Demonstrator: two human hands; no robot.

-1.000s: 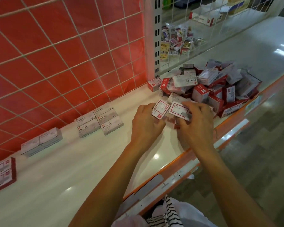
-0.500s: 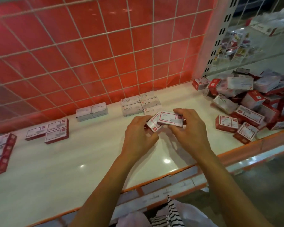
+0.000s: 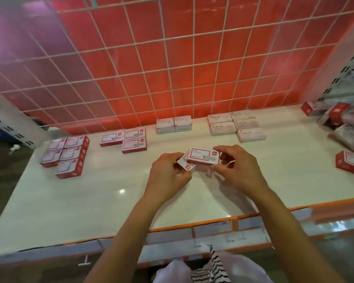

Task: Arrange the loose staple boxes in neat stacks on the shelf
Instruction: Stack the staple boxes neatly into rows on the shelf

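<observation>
Above the middle of the white shelf [image 3: 90, 201] I hold red-and-white staple boxes in both hands. My right hand [image 3: 238, 170] grips the larger box [image 3: 203, 156], label up. A smaller box [image 3: 185, 165] is pinched in my left hand [image 3: 168, 174], tilted and tucked partly under the larger one. Along the back stand sorted groups: red boxes at the left [image 3: 66, 154], three red boxes [image 3: 125, 139], two white boxes [image 3: 174, 124] and several white STAPLES boxes [image 3: 236, 124]. The loose pile [image 3: 339, 123] lies at the right edge.
A white wire grid over a red panel [image 3: 172, 68] backs the shelf. An orange strip with price rails [image 3: 192, 227] runs along the front edge. One loose red box [image 3: 350, 162] lies near the front right. Striped fabric [image 3: 211, 268] shows at the bottom.
My hands left the loose pile with the boxes and moved left to mid-shelf. The view swung left, so the pile slid to the right edge and the left stacks appeared.
</observation>
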